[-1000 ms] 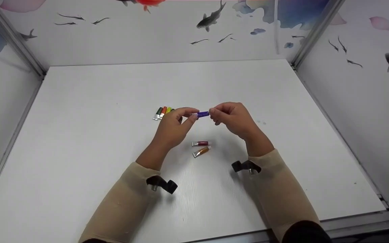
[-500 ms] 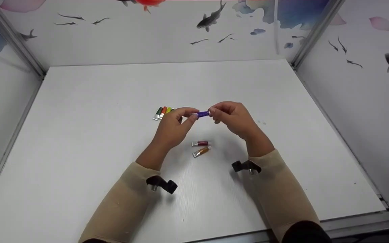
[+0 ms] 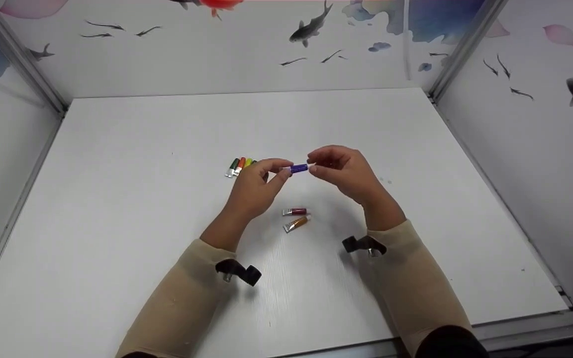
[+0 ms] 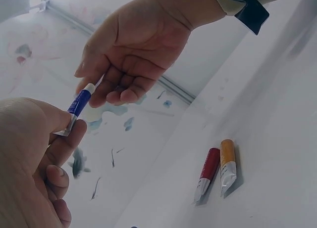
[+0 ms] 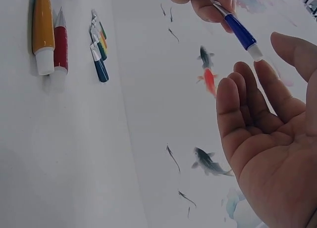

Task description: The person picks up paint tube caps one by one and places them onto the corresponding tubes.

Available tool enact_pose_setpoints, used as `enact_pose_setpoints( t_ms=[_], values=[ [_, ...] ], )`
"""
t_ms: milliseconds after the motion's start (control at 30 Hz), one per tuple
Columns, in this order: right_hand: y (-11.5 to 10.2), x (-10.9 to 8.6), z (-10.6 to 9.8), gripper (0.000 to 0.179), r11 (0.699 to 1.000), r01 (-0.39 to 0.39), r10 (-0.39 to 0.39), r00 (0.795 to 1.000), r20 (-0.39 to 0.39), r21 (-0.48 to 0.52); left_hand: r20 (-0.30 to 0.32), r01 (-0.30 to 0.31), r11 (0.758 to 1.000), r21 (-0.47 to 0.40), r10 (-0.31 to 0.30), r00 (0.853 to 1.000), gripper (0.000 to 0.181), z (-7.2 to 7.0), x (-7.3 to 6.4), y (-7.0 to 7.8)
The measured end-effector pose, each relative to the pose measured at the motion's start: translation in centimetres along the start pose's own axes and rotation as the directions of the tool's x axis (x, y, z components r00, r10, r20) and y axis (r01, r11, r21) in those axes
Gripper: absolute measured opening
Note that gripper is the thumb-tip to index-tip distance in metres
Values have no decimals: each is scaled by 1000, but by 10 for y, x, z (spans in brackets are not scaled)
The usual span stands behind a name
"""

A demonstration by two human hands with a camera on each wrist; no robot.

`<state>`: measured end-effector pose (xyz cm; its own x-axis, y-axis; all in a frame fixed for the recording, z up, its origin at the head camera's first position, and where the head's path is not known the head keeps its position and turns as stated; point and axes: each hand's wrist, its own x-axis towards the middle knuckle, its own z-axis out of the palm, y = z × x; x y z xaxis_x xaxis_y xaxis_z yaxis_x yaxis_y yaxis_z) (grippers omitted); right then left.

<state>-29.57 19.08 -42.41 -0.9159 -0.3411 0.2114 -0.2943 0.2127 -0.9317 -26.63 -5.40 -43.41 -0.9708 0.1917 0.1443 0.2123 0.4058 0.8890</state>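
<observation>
OK, left hand pinches the blue-violet tube by its flat crimped end, thumb against index finger. Right hand is loose, thumb and fingers parted about the white cap; index tip is right at it, can't tell if touching. Tube is up off the bench, between the hands, well in from all edges.

Head view has the right fingers overlapping the cap; right wrist cam shows that thumb clear of it, palm exposed. Same cam shows a dark blue tube in the tube cluster, mostly behind the left hand from the head.

Held tube's long axis runs side to side, near parallel to the bench's far edge, cap toward the right edge, crimp toward the left.

Body is a glossy cylinder flattening to a silver foil crimp; cap looks like matte plastic. Red tube and amber tube lie nearer the bench's near edge, same build, caps to the right, amber slanted. Cluster sits left of the left hand, foil ends toward the near edge. Beige fabric sleeves carry black wrist mounts. Fish-printed panels rise at the far edge, grey metal posts at its corners.
</observation>
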Motion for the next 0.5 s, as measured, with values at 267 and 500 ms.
enact_pose_setpoints(
  t_ms=[267, 500],
  values=[
    [1, 0, 0, 25, 999, -15, 14, 1000, -15, -46, 3, 15, 1000, -3, -15, 1000, 23, 0, 0, -1],
    [-1, -1, 0, 21, 999, -24, 23, 1000, -12, -25, 0, -7, 1000, -15, 7, 1000, 23, 1, 1, -4]
  ],
)
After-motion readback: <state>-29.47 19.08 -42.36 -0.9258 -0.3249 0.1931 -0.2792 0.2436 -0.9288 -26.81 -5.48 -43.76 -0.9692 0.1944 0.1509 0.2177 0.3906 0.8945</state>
